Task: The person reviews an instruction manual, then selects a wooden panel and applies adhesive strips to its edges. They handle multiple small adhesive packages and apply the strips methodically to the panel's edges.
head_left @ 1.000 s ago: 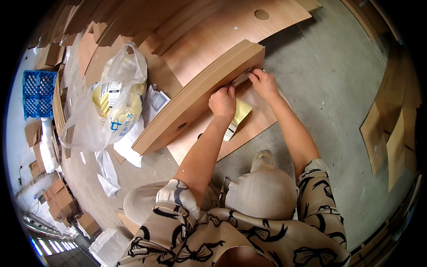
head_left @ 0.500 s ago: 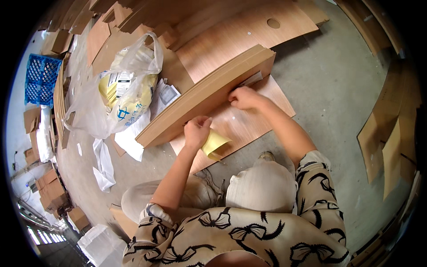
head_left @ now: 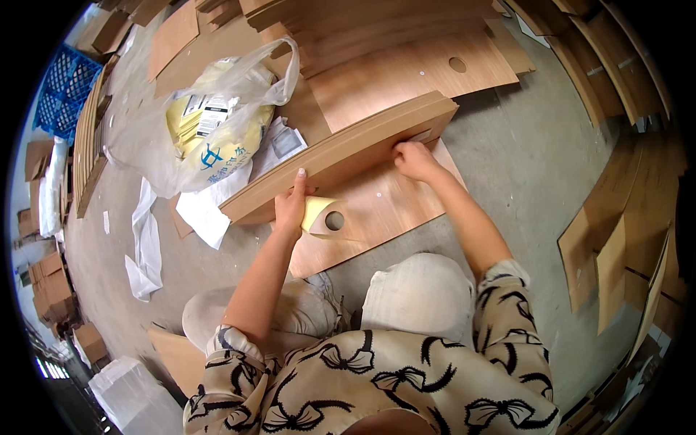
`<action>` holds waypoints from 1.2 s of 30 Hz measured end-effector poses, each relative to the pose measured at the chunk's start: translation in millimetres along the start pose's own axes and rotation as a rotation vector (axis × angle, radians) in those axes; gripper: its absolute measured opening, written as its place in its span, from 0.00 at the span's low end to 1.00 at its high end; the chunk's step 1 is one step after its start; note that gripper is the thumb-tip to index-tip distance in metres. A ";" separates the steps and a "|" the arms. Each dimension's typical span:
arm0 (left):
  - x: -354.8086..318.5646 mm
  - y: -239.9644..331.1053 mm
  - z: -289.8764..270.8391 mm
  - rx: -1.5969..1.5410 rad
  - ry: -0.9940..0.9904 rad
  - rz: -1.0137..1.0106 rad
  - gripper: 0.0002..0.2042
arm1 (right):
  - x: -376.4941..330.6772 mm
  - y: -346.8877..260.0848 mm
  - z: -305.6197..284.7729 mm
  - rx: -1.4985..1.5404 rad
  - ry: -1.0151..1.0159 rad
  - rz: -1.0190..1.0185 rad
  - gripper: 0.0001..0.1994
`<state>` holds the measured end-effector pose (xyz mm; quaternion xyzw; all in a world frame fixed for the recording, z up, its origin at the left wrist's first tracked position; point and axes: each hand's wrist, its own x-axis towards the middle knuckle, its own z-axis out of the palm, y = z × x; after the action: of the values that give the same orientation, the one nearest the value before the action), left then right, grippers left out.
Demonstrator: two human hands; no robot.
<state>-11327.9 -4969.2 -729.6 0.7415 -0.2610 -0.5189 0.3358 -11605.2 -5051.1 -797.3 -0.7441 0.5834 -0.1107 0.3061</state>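
Hands apart: left hand [head_left: 291, 206] holds one yellow sheet [head_left: 313, 212] beside one cardboard stack [head_left: 355, 156] along the far edge of one flat board [head_left: 391, 210]; right hand [head_left: 416, 161] touches the stack, grip unclear. One plastic bag [head_left: 188, 174] contains yellow papers [head_left: 185, 130].

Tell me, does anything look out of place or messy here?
Yes, mildly: a crumpled white strip lies loose on the floor near the plastic bag, like litter. The yellow sheet by the left hand curls up instead of lying flat.

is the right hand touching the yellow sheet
Apart: the head view plainly shows wood-grain panel between the right hand and the yellow sheet.
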 end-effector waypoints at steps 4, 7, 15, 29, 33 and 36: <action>1.8 -8.4 -3.5 -0.096 0.051 -0.046 0.30 | -6.6 -32.6 8.2 0.166 -0.077 -0.271 0.10; -2.3 -14.8 -12.0 -0.147 0.054 0.000 0.28 | -5.6 -16.4 -21.5 0.352 -0.101 -0.103 0.08; -9.5 -19.2 -10.0 -0.161 0.130 0.066 0.20 | -15.4 15.6 -54.2 0.401 0.563 0.222 0.21; -59.2 12.8 -5.6 -0.114 -0.431 -0.395 0.13 | -38.5 7.0 -56.5 1.273 0.430 0.585 0.40; -68.8 56.5 -2.9 -0.400 -0.214 -0.110 0.08 | -76.8 32.3 -47.9 1.176 0.421 0.683 0.39; -40.4 61.5 1.5 -0.402 -0.095 0.020 0.07 | -112.4 91.5 -18.6 -0.088 0.784 0.523 0.30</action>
<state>-11344.8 -4979.1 -658.7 0.6317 -0.1751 -0.5915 0.4694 -11721.2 -4964.0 -814.5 -0.4864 0.8271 -0.2776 0.0484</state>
